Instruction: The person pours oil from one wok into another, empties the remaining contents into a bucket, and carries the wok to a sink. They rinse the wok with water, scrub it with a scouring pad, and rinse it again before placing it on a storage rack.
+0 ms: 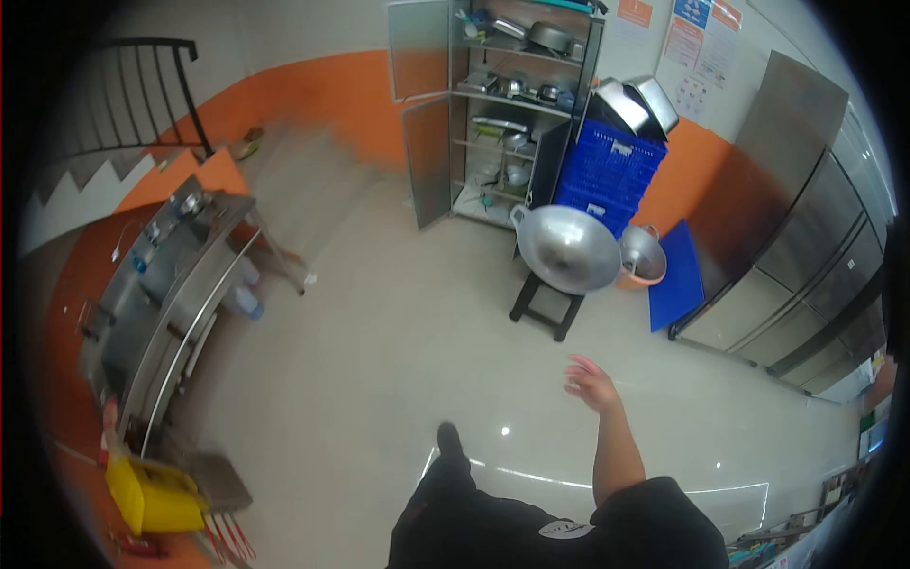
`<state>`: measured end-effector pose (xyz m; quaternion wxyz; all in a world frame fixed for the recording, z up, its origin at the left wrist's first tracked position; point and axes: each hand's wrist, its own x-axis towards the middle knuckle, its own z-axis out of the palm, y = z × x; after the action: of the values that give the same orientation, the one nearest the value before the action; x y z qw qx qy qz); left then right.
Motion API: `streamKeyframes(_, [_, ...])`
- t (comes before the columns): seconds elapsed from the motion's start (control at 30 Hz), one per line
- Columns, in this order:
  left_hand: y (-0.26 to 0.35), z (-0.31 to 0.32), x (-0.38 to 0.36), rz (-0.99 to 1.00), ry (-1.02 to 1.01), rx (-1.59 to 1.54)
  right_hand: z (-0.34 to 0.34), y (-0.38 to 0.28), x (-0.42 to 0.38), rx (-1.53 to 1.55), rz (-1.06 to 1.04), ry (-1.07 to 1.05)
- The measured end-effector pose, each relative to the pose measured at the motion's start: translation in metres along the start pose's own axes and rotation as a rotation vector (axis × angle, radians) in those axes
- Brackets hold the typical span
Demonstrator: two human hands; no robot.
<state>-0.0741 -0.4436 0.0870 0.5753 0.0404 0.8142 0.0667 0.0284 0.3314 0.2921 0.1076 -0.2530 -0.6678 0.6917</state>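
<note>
My right hand [590,384] reaches forward over the tiled floor, with nothing in it. Its fingers are loosely bent and slightly apart, a little blurred. Nearest to it is a black stool [547,305], on which a large metal wok [569,248] with side handles rests, tilted toward me. The hand is apart from both. Just right of the wok, a metal pot [642,254] sits in an orange tub [637,281]. My left hand is outside the view.
Ahead stands an open metal cabinet [431,161] of cookware. Blue crates [611,171] carry metal pans [637,106]; a blue board [678,280] leans beside a steel fridge [806,256]. A sink counter [166,294] and yellow bin [156,495] are at left.
</note>
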Motion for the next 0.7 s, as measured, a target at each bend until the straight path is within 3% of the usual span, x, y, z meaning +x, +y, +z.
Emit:
streamKeyframes(0.03, [0.023, -0.025, 0.019, 0.031, -0.013, 0.052, -0.019, 0.031, 0.012, -0.06, 0.082, 0.15])
streamKeyframes(0.07, [0.043, -0.049, 0.041, 0.085, -0.027, 0.136, -0.038, 0.078, 0.016, -0.516, 0.254, 0.266])
streamKeyframes(0.1, [0.066, -0.082, 0.07, 0.204, -0.043, 0.289, -0.054, 0.121, 0.015, -1.137, 0.583, 0.081])
streamKeyframes(0.13, [0.094, -0.121, 0.103, 0.395, -0.031, 0.553, -0.06, 0.137, 0.009, -1.385, 0.818, -0.353])
streamKeyframes(0.17, [0.132, -0.165, 0.121, 0.615, 0.018, 0.845, -0.061, 0.135, 0.0, -1.34, 0.956, -0.806])
streamKeyframes(0.2, [0.178, -0.196, 0.138, 0.343, 0.263, 0.466, -0.062, 0.132, -0.007, -1.091, 1.112, -1.107])
streamKeyframes(0.23, [0.228, -0.248, 0.143, 0.422, 0.451, 0.483, -0.045, 0.134, -0.025, -1.095, 1.146, -0.36])
streamKeyframes(0.27, [0.301, -0.299, 0.104, 0.375, 0.574, 0.075, -0.032, 0.131, -0.028, -0.596, 1.273, 0.087])
streamKeyframes(0.3, [0.348, -0.345, 0.107, 0.415, 0.607, -0.068, -0.025, 0.135, -0.024, -0.075, 1.309, 0.519])
streamKeyframes(0.33, [0.391, -0.387, 0.115, 0.435, 0.602, -0.16, -0.037, 0.165, -0.02, -0.765, 1.02, 0.001])
streamKeyframes(0.37, [0.43, -0.424, 0.122, 0.453, 0.595, -0.25, -0.058, 0.201, -0.011, -1.37, 0.59, -0.528])
streamKeyframes(0.4, [0.469, -0.458, 0.124, 0.474, 0.618, -0.231, -0.048, 0.152, 0.014, -1.039, 0.807, -0.314])
streamKeyframes(0.43, [0.51, -0.488, 0.12, 0.494, 0.643, -0.215, -0.055, 0.152, 0.045, -1.033, 0.806, -0.311])
streamKeyframes(0.5, [0.576, -0.534, 0.122, 0.455, 0.619, -0.178, -0.074, 0.151, 0.117, -1.418, 0.349, -0.412])
streamKeyframes(0.53, [0.588, -0.554, 0.14, 0.471, 0.636, -0.126, -0.082, 0.151, 0.167, -1.214, 0.334, -0.085])
streamKeyframes(0.57, [0.615, -0.572, 0.158, 0.497, 0.661, -0.086, -0.081, 0.119, 0.224, -0.779, 0.275, 0.337])
streamKeyframes(0.6, [0.633, -0.578, 0.163, 0.443, 0.676, -0.127, -0.103, 0.12, 0.287, -0.816, 0.23, 0.189])
streamKeyframes(0.63, [0.638, -0.582, 0.188, 0.395, 0.591, -0.257, -0.105, 0.079, 0.352, -0.736, 0.328, 0.228])
streamKeyframes(0.7, [0.624, -0.586, 0.276, 0.608, 0.626, 0.416, -0.111, -0.034, 0.477, -0.672, -0.006, 0.336])
